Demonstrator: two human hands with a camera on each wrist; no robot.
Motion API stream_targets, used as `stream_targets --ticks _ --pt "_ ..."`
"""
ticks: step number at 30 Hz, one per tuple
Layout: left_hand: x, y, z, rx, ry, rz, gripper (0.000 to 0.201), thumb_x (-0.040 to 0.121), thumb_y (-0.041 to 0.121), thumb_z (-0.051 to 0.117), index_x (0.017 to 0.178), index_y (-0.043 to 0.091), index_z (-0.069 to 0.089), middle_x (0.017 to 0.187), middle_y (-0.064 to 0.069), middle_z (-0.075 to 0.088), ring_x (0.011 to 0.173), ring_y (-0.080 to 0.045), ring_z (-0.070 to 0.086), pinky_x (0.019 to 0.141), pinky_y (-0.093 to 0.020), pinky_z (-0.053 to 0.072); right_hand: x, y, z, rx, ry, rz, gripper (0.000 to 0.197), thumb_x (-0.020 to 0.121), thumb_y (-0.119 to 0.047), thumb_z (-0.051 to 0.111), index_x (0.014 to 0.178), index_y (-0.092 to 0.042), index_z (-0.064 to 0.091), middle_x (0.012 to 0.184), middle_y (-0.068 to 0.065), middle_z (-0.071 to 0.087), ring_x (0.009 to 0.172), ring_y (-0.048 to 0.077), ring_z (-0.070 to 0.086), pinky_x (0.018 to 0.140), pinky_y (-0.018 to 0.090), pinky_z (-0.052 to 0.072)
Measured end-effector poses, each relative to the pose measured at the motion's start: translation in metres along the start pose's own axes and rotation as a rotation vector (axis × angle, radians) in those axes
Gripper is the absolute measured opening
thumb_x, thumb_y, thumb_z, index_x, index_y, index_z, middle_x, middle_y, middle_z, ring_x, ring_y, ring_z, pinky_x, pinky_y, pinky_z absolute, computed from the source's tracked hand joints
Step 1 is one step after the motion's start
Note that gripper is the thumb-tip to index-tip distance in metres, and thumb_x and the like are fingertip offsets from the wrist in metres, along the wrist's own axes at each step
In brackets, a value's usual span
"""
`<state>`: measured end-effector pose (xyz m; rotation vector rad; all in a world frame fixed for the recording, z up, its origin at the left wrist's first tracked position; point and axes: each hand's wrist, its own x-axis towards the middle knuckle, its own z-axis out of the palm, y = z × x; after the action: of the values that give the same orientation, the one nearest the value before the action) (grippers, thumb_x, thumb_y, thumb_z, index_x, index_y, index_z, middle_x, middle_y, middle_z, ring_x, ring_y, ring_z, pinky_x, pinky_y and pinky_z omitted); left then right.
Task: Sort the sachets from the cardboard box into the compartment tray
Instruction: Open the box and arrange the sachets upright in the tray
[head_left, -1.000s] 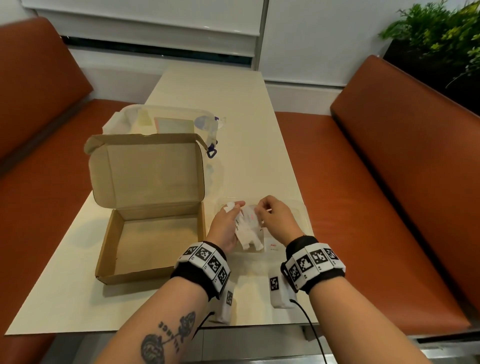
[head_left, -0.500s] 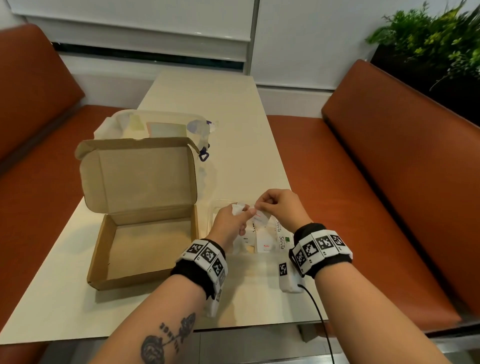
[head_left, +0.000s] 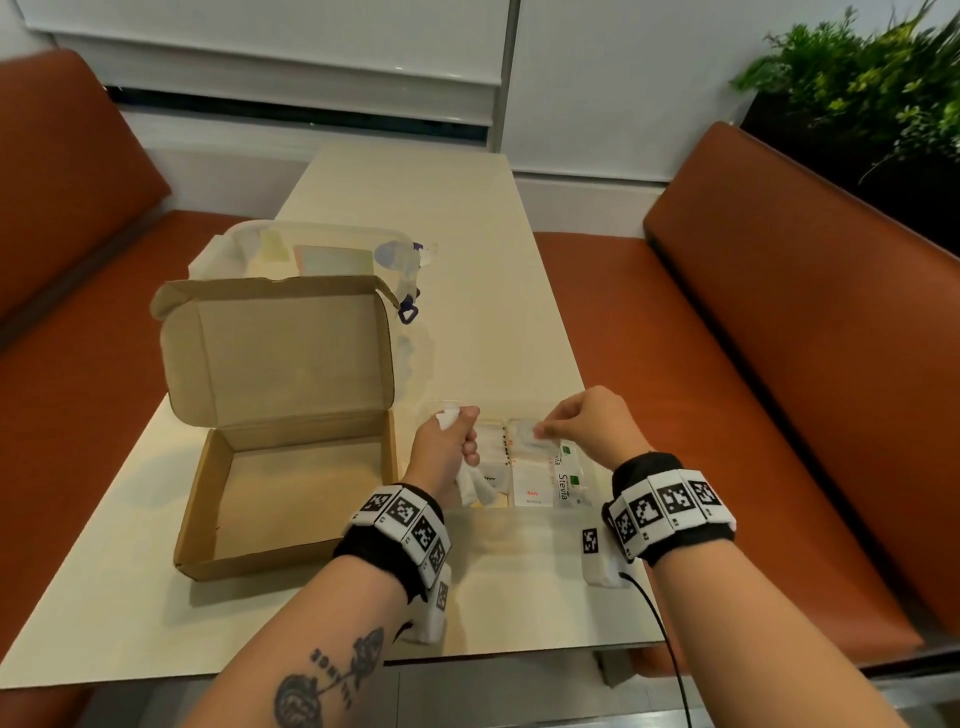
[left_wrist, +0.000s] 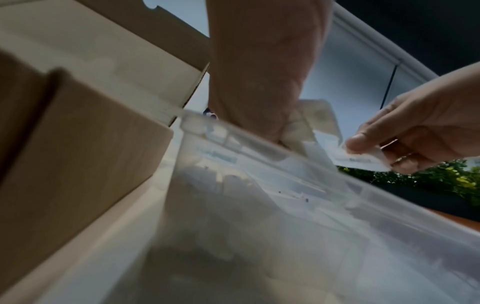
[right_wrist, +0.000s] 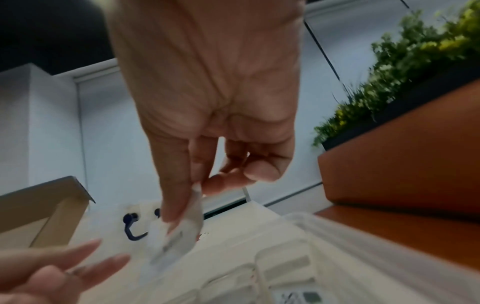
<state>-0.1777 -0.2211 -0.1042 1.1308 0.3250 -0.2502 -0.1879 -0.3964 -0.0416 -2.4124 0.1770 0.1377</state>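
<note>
The open cardboard box (head_left: 291, 499) lies on the table's left with nothing visible inside. Right of it sits the clear compartment tray (head_left: 584, 480), with several white sachets lying in its cells, some marked Stevia (head_left: 563, 480). My left hand (head_left: 460, 431) grips a bundle of white sachets (head_left: 472, 486) over the tray's left side; the bundle (left_wrist: 311, 123) shows above the tray rim (left_wrist: 259, 148). My right hand (head_left: 543, 430) pinches a single white sachet (head_left: 527, 439) above the tray's far cells. The wrist views show that sachet (right_wrist: 179, 232) (left_wrist: 361, 158) hanging from thumb and fingertips.
A clear plastic container (head_left: 311, 249) with a blue clip stands behind the box. Orange benches (head_left: 753, 389) flank the narrow table, and a plant (head_left: 857, 88) stands at the back right. The table's near edge runs just below my wrists.
My hands have drawn apart. The right hand has pulled one sachet away from the bundle in the left hand and moved it right over the tray.
</note>
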Motion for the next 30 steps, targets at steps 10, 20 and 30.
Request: stream_targets --ticks 10,20,30 --pt "-0.001 0.004 0.002 -0.007 -0.008 -0.022 0.005 0.092 0.011 0.059 0.092 0.007 0.058 0.063 -0.002 0.043 0.044 -0.009 0.037 0.041 -0.019 0.034 -0.001 0.008 0.024 -0.247 -0.218 0.034 0.005 0.075 -0.011 0.078 0.074 -0.008 0.074 0.067 -0.003 0.065 0.055 0.003 0.053 0.050 0.011 0.041" --pt "-0.006 0.006 0.000 -0.055 0.000 -0.044 0.011 0.095 0.012 0.054 0.102 0.004 0.056 0.065 -0.002 0.042 0.048 -0.010 0.037 0.043 -0.018 0.036 -0.010 0.020 0.044 -0.338 -0.229 -0.065 0.027 0.074 -0.003 0.074 0.065 -0.015 0.051 0.075 0.002 0.058 0.070 0.017 0.053 0.071 0.029 0.048" --pt "-0.003 0.004 0.002 -0.067 -0.023 -0.039 0.012 0.096 0.012 0.051 0.099 0.004 0.059 0.070 -0.005 0.048 0.055 -0.013 0.043 0.048 -0.019 0.042 -0.014 0.026 0.053 -0.364 -0.182 -0.075 0.041 0.074 -0.005 0.072 0.060 -0.020 0.037 0.066 -0.006 0.042 0.066 0.016 0.045 0.052 0.020 0.031"
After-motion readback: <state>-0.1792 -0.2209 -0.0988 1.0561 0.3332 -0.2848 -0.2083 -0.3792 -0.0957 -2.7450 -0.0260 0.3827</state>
